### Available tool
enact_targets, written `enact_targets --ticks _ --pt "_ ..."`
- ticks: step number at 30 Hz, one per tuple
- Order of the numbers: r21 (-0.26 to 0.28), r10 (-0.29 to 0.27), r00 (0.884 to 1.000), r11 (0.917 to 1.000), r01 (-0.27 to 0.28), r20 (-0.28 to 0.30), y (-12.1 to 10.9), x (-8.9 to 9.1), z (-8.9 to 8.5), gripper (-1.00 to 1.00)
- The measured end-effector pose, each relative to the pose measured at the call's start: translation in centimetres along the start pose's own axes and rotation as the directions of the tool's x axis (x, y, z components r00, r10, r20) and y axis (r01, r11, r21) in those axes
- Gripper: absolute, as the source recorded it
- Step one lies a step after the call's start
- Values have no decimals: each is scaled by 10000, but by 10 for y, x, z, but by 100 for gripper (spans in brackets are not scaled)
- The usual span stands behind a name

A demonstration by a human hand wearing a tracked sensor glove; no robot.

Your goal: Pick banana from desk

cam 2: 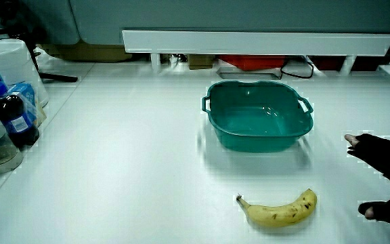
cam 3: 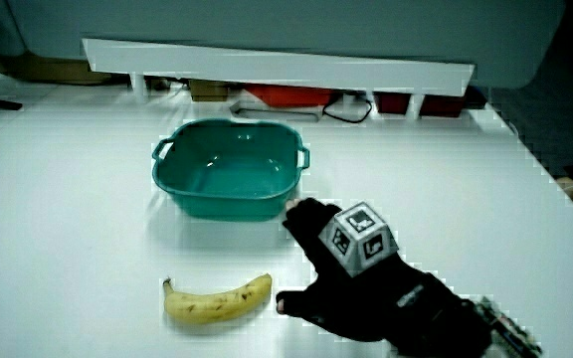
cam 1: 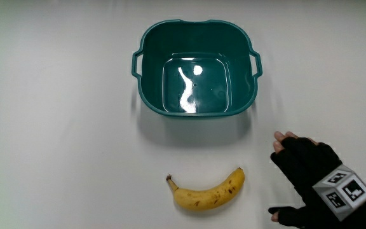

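A yellow banana (cam 1: 208,192) with brown speckles lies on the white table, nearer to the person than the teal tub (cam 1: 146,52). It shows in both side views (cam 2: 279,209) (cam 3: 217,299). The gloved hand (cam 1: 310,178) hovers beside the banana's blunt end, a short gap away, fingers spread and holding nothing. A patterned cube (cam 1: 343,192) sits on its back. In both side views the hand (cam 3: 351,268) (cam 2: 384,176) is low over the table beside the banana, thumb pointing toward the fruit.
The teal tub (cam 2: 215,124) with two handles stands empty in the middle of the table. Bottles (cam 2: 12,112) and a white container (cam 2: 9,61) stand at the table's edge. A low white partition (cam 2: 256,42) runs along the table's end.
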Motion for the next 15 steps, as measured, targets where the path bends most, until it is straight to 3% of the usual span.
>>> enact_targets --ticks 3,4,5,6,7,10,12,13,14,15 --pt "-498 262 9994 9984 -250 236 7 -3 -4 0" --pt "184 597 9941 9979 -616 906 9 -4 -8 0" --pt "210 674 9900 9973 -705 1239 12 -6 -7 0" --pt "300 805 9946 9961 -826 655 17 -10 0 0" --pt "279 906 9947 9954 -920 484 21 -12 2 0" --pt "125 1125 9910 9934 -1137 725 31 -17 6 0" --pt "280 1336 9783 9898 -1397 1582 39 -21 5 0" --pt "605 1453 9740 9856 -1579 1736 43 -23 4 0" --pt "1385 1541 9605 9721 -1894 2318 47 -26 6 0" --pt "1676 1673 9576 9634 -2094 2345 52 -29 6 0"
